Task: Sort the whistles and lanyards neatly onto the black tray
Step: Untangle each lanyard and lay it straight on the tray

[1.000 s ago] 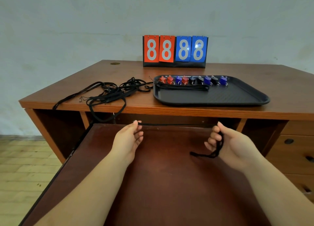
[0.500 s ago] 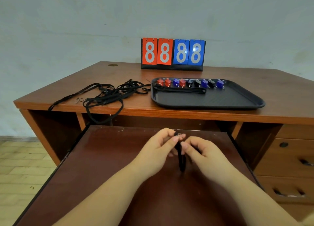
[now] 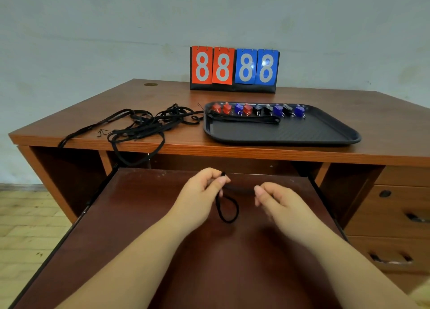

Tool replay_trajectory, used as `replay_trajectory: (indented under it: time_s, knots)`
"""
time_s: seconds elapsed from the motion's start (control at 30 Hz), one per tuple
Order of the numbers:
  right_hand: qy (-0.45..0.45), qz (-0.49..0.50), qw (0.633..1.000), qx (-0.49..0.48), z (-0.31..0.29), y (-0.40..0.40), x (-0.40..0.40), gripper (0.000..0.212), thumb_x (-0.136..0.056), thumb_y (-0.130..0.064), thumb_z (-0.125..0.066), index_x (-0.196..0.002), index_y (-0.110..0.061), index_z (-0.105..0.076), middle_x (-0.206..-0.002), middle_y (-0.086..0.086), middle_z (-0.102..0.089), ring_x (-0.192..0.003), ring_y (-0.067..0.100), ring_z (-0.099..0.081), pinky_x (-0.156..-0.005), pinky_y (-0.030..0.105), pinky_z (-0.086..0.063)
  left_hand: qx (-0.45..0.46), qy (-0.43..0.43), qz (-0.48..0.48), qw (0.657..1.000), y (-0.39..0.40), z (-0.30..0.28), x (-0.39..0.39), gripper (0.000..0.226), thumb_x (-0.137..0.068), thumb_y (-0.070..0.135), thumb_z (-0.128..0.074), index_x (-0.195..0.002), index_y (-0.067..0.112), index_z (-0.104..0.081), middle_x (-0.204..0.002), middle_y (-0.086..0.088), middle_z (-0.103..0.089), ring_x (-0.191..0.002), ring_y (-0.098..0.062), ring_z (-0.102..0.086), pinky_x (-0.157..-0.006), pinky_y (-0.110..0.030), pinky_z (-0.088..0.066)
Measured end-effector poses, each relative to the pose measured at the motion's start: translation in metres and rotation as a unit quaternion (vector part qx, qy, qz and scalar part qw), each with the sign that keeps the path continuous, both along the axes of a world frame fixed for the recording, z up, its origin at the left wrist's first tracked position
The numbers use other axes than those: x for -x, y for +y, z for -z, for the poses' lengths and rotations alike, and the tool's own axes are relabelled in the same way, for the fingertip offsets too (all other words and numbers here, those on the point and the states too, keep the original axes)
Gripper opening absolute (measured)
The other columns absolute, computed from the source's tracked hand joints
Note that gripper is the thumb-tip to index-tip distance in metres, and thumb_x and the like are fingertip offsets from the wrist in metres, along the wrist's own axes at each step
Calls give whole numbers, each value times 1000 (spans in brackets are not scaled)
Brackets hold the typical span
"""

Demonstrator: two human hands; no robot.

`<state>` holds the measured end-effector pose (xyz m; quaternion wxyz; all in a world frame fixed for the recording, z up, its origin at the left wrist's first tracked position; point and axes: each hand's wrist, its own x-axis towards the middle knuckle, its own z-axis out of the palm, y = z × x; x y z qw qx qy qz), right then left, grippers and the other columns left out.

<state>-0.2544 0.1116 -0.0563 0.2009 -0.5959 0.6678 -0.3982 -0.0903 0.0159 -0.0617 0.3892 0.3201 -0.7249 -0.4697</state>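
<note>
Hands, left (image 3: 202, 190) and right (image 3: 278, 199), pinch black lanyard (image 3: 226, 207) above pull-out shelf (image 3: 139, 239).

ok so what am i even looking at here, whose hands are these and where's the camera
There is no machine: the camera is worn on a person's head and looks down at their two bare hands. The left hand pinches a black lanyard whose loop hangs below it, and the right hand seems to hold the other end, though that part is blurred. Both hover above a pulled-out desk shelf. On the desk top lie a tangle of lanyards and a black tray with a row of red, blue and black whistles and one straightened lanyard. A flip scoreboard stands behind.
</note>
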Motion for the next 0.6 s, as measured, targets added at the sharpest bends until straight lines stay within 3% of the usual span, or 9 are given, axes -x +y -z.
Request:
replay_trajectory:
  time_s: [0.13,0.27,0.43,0.6]
  knots:
    - [-98,74,992,-8,2,-4,11,37,-99,-31,-37,-69,-16,-51,-54,-7,-46,-54,8,-44,-59,25,-41,-2,-6,-63,998,-11,1,-8,16,-95,20,-48,-89,18,-63,-63,9,-52,-60,-2,-47,-60,-13,-38]
    - [-110,112,988,-8,4,-6,21,35,-100,-30,-38,-70,-16,-52,-59,-5,-50,-54,9,-45,-60,27,-41,-10,-7,-79,997,-14,1,-9,16,-95,21,-48,-90,19,-63,-64,9,-53,-63,-6,-48,-64,-20,-39]
    - [-131,110,985,-20,6,-7,22,35,-101,-26,-35,-74,-15,-53,-63,-1,-51,-54,12,-44,-60,29,-41,-6,1,-86,996,-14,2,-10,16,-96,20,-48,-89,20,-62,-64,9,-53,-61,-6,-47,-60,-16,-39]
    - [-79,137,987,-20,5,-4,25,33,-97,-34,-43,-71,-17,-54,-59,-5,-54,-55,12,-49,-64,29,-44,5,-12,-95,995,-16,3,-12,17,-96,21,-47,-90,18,-63,-64,8,-53,-59,-4,-47,-58,-11,-38]
